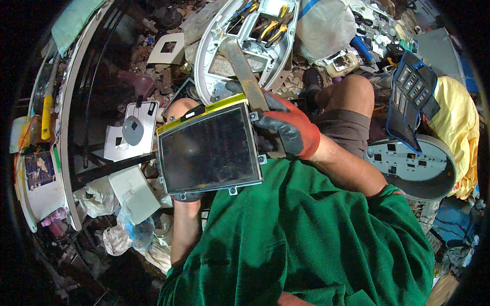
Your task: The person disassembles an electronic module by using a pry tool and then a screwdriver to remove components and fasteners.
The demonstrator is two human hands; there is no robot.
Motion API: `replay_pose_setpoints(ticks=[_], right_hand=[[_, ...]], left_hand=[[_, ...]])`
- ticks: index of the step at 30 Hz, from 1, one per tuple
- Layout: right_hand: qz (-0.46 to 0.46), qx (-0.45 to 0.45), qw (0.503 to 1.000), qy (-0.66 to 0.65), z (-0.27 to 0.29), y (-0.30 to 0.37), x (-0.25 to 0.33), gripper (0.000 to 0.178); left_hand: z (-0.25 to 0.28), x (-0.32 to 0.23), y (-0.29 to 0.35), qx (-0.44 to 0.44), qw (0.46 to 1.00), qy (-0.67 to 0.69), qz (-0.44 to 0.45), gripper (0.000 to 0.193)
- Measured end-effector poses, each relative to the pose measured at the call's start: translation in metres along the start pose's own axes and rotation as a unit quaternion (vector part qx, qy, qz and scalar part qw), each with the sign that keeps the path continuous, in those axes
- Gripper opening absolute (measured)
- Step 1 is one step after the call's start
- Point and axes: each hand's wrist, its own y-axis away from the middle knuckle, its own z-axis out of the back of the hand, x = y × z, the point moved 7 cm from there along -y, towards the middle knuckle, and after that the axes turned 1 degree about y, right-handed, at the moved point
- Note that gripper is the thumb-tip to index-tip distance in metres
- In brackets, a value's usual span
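An LCD screen panel (209,148), dark-faced in a metal frame with small mounting tabs and a yellow-green strip along its far edge, is tilted in front of my body. My left hand (188,196) grips it from beneath; most of that gloved hand is hidden behind the panel. My right hand (291,127), in a red and dark grey glove, is closed round a long, flat, worn metal bar (244,71). The bar passes beside the panel's right edge, its far end over a white oval plastic housing (201,76).
Pliers (275,33) and screwdrivers lie in the housing. At right, a bit set in a fold-out case (411,92) rests by a grey round casing (449,176). A yellow-handled tool (47,117) lies at left. White plastic covers (133,194) and scrap litter the ground.
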Motion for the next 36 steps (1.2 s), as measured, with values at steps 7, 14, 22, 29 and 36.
replay_pose_setpoints(ticks=[7,14,22,29,36], right_hand=[[-0.015,-0.006,0.991,-0.133,-0.012,0.000,0.010,0.052],[-0.022,-0.062,0.994,-0.091,-0.004,0.001,0.005,0.048],[0.308,0.035,0.846,0.434,-0.001,0.009,0.027,0.046],[-0.015,-0.038,0.997,0.062,-0.019,0.023,0.033,0.054],[0.088,-0.139,0.981,0.100,-0.007,0.027,0.027,0.053]], left_hand=[[0.004,-0.002,0.009,-0.002,1.000,-0.008,-0.001,0.031],[0.008,-0.005,0.017,-0.007,1.000,-0.019,0.002,0.032],[0.006,0.004,0.014,-0.015,1.000,-0.007,0.006,0.034],[0.007,-0.001,0.008,-0.016,1.000,0.006,-0.003,0.035],[0.012,-0.005,0.001,-0.026,0.999,0.019,-0.029,0.036]])
